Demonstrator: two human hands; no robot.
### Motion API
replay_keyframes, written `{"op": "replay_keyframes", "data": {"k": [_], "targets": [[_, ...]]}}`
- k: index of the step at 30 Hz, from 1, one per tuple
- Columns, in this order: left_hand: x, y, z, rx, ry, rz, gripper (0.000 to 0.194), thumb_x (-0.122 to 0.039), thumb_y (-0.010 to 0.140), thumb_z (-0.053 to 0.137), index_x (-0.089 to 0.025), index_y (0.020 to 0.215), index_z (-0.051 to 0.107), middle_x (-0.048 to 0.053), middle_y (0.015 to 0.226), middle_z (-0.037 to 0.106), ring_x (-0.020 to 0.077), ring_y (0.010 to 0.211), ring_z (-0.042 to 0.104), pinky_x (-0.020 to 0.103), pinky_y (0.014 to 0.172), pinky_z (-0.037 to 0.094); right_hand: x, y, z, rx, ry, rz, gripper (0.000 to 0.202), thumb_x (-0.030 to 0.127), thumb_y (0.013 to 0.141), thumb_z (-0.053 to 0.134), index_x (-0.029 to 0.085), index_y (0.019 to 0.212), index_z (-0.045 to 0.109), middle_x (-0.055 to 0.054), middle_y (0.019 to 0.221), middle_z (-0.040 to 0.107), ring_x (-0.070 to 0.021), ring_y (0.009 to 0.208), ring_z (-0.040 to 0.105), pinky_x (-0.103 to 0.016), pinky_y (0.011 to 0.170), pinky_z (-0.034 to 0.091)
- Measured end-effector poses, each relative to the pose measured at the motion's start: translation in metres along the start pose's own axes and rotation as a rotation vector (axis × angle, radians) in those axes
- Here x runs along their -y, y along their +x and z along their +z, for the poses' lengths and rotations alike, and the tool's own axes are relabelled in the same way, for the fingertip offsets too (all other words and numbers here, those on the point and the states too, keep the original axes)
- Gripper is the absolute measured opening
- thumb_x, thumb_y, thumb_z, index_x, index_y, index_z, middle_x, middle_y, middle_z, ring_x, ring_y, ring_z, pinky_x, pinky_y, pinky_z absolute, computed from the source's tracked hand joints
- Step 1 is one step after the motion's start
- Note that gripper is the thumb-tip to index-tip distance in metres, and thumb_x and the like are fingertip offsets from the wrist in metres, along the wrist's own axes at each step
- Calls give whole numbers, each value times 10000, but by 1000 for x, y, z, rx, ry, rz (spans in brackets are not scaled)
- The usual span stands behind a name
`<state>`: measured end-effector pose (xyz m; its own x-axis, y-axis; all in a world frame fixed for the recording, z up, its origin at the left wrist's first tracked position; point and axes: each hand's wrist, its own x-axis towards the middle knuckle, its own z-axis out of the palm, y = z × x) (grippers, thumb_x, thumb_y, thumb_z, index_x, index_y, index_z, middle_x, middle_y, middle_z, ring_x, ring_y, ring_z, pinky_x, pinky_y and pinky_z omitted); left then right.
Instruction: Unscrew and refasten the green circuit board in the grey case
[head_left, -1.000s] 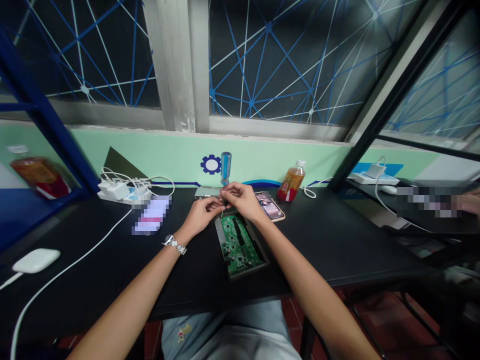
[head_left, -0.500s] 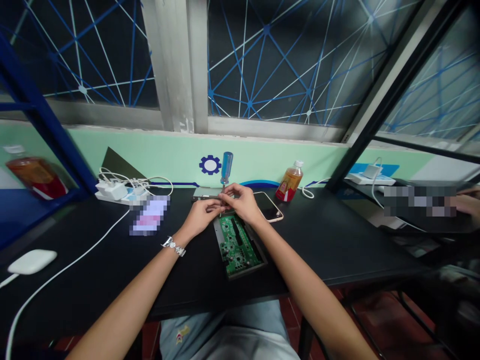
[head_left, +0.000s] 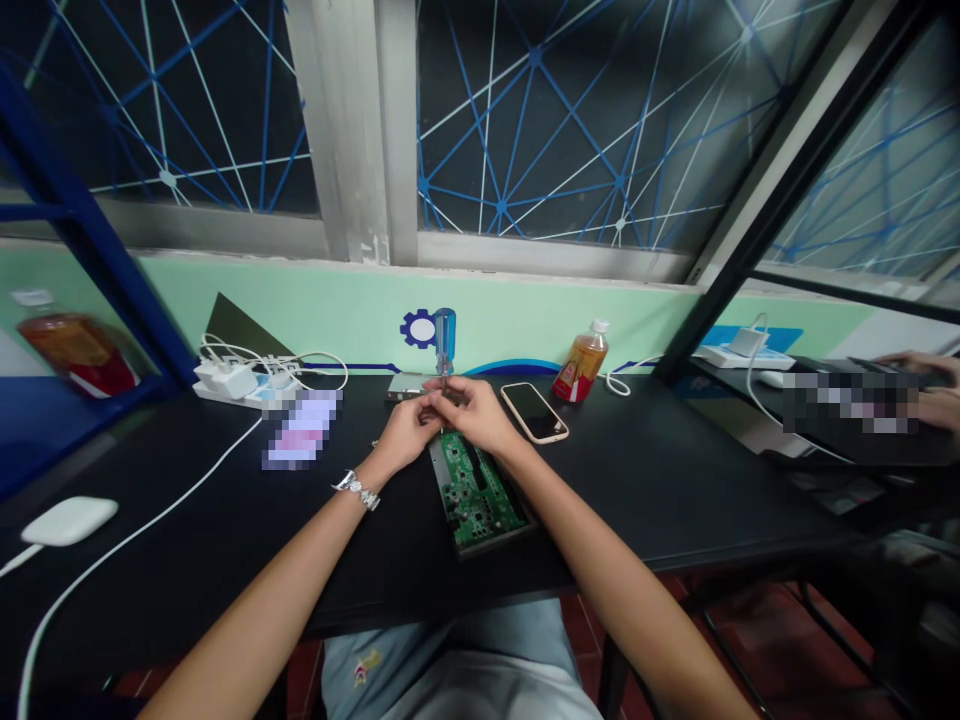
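A screwdriver (head_left: 445,338) with a clear blue handle stands nearly upright over the far end of a green circuit board (head_left: 484,495) set in a metal frame. My right hand (head_left: 478,415) is closed, its fingers around the screwdriver's shaft below the handle. Close against it, my left hand (head_left: 409,428) has its fingers pinched together by the lower shaft; what lies between them is hidden. The shaft's tip shows just below the fingers, near the board's far left corner. Behind the hands, a flat metal piece (head_left: 405,384) lies partly covered.
A phone (head_left: 535,412) and a drink bottle (head_left: 580,365) are to the right. On the left lie a power strip (head_left: 244,385) with cables, a blurred-out lit screen (head_left: 304,430) and a white case (head_left: 70,521). Another person's hand (head_left: 926,390) is at the far right desk.
The screwdriver handle has shifted slightly left and down and is more upright. My hands have come closer together, and more of the phone now shows beside my right hand.
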<state>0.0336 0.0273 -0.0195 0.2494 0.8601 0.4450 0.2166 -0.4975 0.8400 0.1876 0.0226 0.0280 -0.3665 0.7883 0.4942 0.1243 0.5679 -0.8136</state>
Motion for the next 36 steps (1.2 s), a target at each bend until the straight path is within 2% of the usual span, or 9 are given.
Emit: {"op": "replay_keyframes", "data": {"k": [3, 6, 13, 18, 21, 23, 26, 29, 36], "targets": [[-5, 0, 3, 17, -47, -32, 277, -342, 849, 662, -99, 965, 723, 112, 907, 769, 262, 862, 723, 356, 794, 562, -1, 1, -3, -137, -145, -68, 155, 306, 834, 656, 159, 865, 691, -59, 912, 728, -183, 843, 675, -302, 783, 525], [-10, -2, 0, 40, -90, -65, 282, -375, 835, 686, -112, 925, 728, 111, 908, 772, 258, 863, 728, 368, 819, 566, -3, 2, -9, -187, -130, -24, 193, 347, 797, 701, 160, 829, 666, -32, 775, 696, -160, 727, 652, -281, 720, 522], [-9, -4, -14, -12, -26, -79, 274, -371, 808, 713, -130, 935, 739, 103, 930, 769, 236, 850, 722, 356, 815, 567, -4, 3, -14, -100, 108, 67, 224, 366, 811, 682, 155, 867, 629, -35, 788, 689, -98, 540, 577, -223, 545, 482], [-8, -3, -12, 21, 1, 1, 276, -351, 844, 677, -140, 1018, 714, 83, 931, 770, 225, 843, 719, 336, 810, 557, 0, 1, -9, 24, 174, 132, 317, 436, 857, 627, 149, 990, 635, -11, 729, 665, -70, 452, 518, -204, 485, 451], [-8, -2, -7, 45, 10, 23, 214, -317, 858, 652, -134, 953, 712, 74, 890, 768, 214, 799, 712, 316, 782, 555, 0, -1, -3, 55, 147, 112, 331, 449, 876, 602, 148, 1007, 643, 2, 686, 642, -78, 456, 529, -205, 489, 450], [-7, -1, -3, 49, 9, 24, 198, -309, 868, 633, -130, 891, 713, 83, 890, 767, 216, 804, 711, 317, 792, 552, -1, -1, -1, 31, 84, 90, 324, 447, 875, 604, 155, 1008, 652, 1, 694, 647, -85, 469, 542, -210, 498, 455], [-8, -1, 1, 50, -27, -12, 232, -328, 874, 629, -126, 942, 720, 100, 933, 769, 239, 862, 720, 341, 825, 556, -4, -1, -3, -72, -53, 82, 291, 437, 858, 626, 171, 969, 664, 18, 619, 615, -109, 476, 558, -214, 488, 453], [-9, -3, 0, 55, -51, -46, 275, -369, 862, 649, -126, 966, 726, 103, 943, 770, 252, 896, 723, 368, 846, 564, -5, 0, -9, -150, -87, 74, 272, 439, 814, 676, 178, 881, 637, 2, 672, 641, -126, 498, 600, -221, 475, 462], [-10, -6, -12, 30, -23, -56, 294, -402, 847, 672, -145, 974, 739, 100, 971, 771, 240, 899, 725, 354, 843, 567, -2, 1, -13, -85, 87, 88, 272, 411, 810, 689, 159, 894, 633, -29, 772, 680, -129, 572, 657, -219, 532, 502]]}}
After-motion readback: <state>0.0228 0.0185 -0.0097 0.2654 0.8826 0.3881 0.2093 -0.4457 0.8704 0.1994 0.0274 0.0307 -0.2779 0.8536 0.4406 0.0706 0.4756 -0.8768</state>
